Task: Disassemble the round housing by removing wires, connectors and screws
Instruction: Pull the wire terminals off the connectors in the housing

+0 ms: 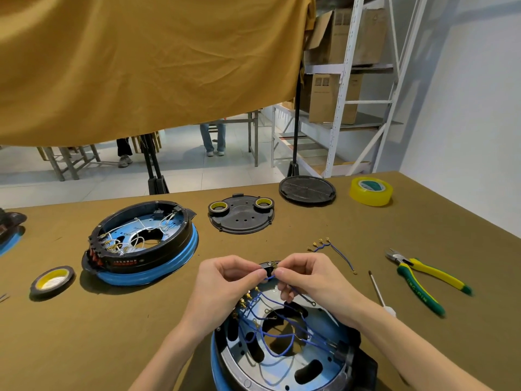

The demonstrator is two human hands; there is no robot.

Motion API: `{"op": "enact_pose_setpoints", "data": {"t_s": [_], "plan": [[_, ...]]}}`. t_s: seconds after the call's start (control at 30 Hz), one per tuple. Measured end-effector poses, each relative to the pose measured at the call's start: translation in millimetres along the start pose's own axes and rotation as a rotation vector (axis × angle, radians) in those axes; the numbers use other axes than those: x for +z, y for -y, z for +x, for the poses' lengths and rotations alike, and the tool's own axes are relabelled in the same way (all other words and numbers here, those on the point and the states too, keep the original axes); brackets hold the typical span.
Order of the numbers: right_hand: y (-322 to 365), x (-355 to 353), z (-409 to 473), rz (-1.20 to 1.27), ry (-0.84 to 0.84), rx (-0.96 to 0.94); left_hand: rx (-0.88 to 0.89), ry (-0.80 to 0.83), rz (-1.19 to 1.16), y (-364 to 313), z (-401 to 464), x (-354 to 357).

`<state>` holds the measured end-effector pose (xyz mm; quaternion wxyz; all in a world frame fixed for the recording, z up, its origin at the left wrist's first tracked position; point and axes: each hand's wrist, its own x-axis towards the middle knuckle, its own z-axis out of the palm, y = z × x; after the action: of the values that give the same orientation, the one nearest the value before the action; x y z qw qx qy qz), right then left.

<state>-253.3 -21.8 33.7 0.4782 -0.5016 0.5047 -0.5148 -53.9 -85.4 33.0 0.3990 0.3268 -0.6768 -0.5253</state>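
A round housing [284, 359] with a blue rim and shiny metal plate lies at the table's near edge, under my hands. Several blue wires [277, 328] with brass terminals loop across its plate. My left hand [225, 280] and my right hand [301, 277] meet at the housing's far rim. Both pinch a blue wire's connector [274, 267] there between thumb and fingers. A removed bundle of blue wires [329, 248] with brass terminals lies on the cloth to the right.
A second housing [141, 244] with white wires sits at the left. Two black covers [241, 214] [307, 190] lie farther back, tape rolls on one. Yellow tape [370, 191], black tape [52, 282], a screwdriver [379, 294] and green-yellow cutters [425, 279] lie around.
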Motion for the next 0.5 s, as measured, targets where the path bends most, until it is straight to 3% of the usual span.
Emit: {"op": "enact_pose_setpoints", "data": {"t_s": [0.2,0.33,0.5], "plan": [[4,-9,7,-0.012,-0.1,-0.007,0.09,-0.135,0.098,16,-1,0],[6,-33,24,-0.267,-0.348,-0.168,0.033,-0.163,0.049,30,2,-2],[-15,-80,61,-0.625,-0.458,0.045,-0.056,-0.046,0.044,37,7,-9]]}}
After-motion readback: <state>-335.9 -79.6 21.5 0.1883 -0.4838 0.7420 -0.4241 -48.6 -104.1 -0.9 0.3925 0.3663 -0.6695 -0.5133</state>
